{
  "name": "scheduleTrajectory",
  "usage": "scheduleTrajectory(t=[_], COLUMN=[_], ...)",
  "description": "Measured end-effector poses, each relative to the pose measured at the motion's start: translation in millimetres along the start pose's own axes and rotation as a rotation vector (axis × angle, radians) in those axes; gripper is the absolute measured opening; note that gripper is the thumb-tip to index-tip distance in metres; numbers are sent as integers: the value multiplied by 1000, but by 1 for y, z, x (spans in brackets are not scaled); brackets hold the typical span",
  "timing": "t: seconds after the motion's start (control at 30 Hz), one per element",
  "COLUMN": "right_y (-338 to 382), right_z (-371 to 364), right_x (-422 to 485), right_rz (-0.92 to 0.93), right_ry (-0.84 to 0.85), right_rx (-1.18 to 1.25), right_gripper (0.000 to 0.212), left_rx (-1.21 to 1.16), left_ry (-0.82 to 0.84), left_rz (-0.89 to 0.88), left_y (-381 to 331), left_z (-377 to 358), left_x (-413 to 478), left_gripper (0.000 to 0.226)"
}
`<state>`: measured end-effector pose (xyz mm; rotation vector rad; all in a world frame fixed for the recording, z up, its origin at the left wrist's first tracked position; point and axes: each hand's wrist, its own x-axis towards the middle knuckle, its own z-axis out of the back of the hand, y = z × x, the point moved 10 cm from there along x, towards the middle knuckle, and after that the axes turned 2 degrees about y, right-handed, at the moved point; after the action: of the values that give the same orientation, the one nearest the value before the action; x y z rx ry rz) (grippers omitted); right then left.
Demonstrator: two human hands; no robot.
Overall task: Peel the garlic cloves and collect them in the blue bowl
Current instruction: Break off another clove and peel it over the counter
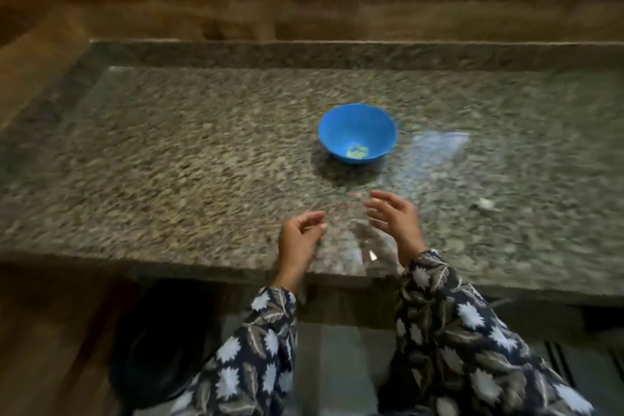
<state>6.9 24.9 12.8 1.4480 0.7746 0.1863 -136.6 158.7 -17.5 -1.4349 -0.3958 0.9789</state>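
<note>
A blue bowl (358, 133) stands on the granite counter (169, 162), with a few pale peeled garlic cloves (357, 150) at its bottom. Both hands hover above the counter's front edge, nearer to me than the bowl. My left hand (300, 240) has loosely curled fingers and nothing visible in it. My right hand (393, 216) is relaxed with fingers spread, also holding nothing that I can make out. A small whitish garlic piece (485, 203) lies on the counter to the right of my right hand. The frame is motion-blurred.
A raised granite ledge (337, 54) runs along the back of the counter, with a wooden wall behind it. Below the counter's front edge I see a dark round object (162, 348) on the floor at the left.
</note>
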Motion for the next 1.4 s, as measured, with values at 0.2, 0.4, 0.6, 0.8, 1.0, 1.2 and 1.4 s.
scheduleTrajectory(t=[0.2,0.4,0.6,0.8,1.0,1.2,1.4], right_y=[27,16,12,6,-23,-14,-4], right_z=[180,231,229,224,161,115,100], right_x=[41,65,76,78,62,60,56], right_rz=[164,34,68,-6,-302,-254,-170], right_ry=[-379,-358,-281,-208,-3,62,97], right_rx=[-403,-779,-744,-418,304,458,362], right_gripper=[23,43,29,24,17,26,20], left_rx=[451,700,465,552,308,120,112], left_ry=[-150,-240,-380,-266,-290,235,218], left_rz=[-192,-304,-442,-199,-363,-98,-206], left_y=[-38,-64,-151,-130,-142,-74,-81], left_z=[-94,-106,-102,-102,-100,-184,-182], left_x=[44,40,50,117,75,39,27], left_gripper=[29,20,17,21,22,24,23])
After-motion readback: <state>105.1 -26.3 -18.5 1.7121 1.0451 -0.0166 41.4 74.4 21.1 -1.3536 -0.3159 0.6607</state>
